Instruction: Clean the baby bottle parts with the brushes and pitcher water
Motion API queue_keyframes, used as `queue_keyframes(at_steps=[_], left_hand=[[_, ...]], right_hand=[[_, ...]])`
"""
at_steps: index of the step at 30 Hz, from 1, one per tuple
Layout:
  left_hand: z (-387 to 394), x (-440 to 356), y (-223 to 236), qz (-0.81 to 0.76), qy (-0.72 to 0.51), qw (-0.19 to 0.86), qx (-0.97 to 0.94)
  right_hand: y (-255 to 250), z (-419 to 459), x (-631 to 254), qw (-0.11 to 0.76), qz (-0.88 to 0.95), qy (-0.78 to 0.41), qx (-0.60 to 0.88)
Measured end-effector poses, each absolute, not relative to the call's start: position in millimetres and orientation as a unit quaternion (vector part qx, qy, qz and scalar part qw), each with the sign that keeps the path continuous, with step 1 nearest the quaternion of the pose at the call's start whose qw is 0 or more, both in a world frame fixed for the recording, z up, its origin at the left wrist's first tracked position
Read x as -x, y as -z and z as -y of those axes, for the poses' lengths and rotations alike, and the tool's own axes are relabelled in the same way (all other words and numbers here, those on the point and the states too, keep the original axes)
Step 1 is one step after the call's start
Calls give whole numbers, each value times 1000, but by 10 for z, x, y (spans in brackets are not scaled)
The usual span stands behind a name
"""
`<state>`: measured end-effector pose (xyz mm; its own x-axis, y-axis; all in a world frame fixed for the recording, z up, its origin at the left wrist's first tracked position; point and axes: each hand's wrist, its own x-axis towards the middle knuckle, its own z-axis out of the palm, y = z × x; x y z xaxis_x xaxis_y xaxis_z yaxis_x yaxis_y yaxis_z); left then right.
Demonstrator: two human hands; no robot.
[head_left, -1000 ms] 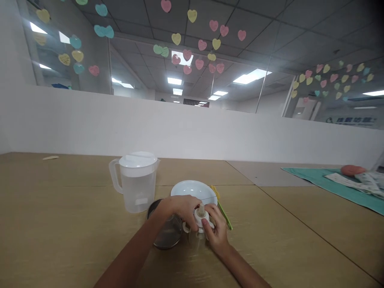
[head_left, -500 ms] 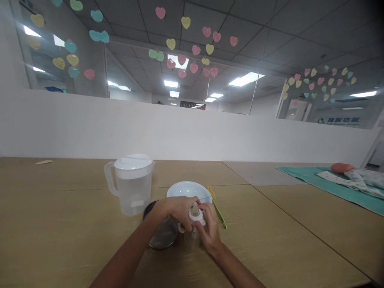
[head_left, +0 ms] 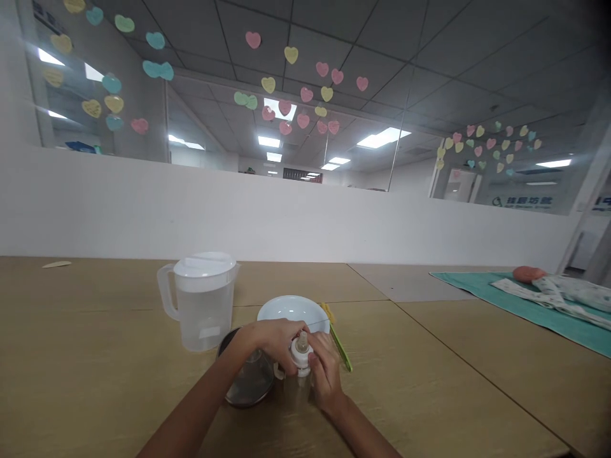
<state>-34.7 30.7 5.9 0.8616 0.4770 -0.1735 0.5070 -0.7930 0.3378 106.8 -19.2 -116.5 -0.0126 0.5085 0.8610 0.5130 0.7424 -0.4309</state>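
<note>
A clear baby bottle [head_left: 300, 357] with a white collar and a pale teat on top stands between my hands, close to the table's front. My left hand [head_left: 277, 340] is bent over from the left, its fingers closed around the collar. From the right, my right hand [head_left: 327, 369] grips the collar's other side, thumb at the front. Part of the bottle's body shows below the fingers. A round metal pan [head_left: 251, 385] lies beneath my left wrist, partly covered. Just behind the hands is a white bowl [head_left: 292, 306].
A lidded clear pitcher [head_left: 205, 312] stands at the left. A brush with a green handle [head_left: 341, 348] and yellow head lies right of the bowl. Far right, a teal mat [head_left: 477, 286] carries printed cloth [head_left: 573, 292] and a reddish round thing [head_left: 529, 274]. A white wall [head_left: 286, 222] runs behind.
The view has shifted a little, so everything sits slightly further left and lower. Both hands keep their hold on the bottle's collar, with only slight finger movement.
</note>
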Motion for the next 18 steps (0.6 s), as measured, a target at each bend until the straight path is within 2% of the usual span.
queue_keyframes(at_steps=[7,18], left_hand=[[-293,348,-69,-268,49,196,-942],[-179,337,-119,-290,63,154,-942]], right_hand=[[1174,172,-1056,648,670,-45,358],[1229,210,-1066,596,721,1,354]])
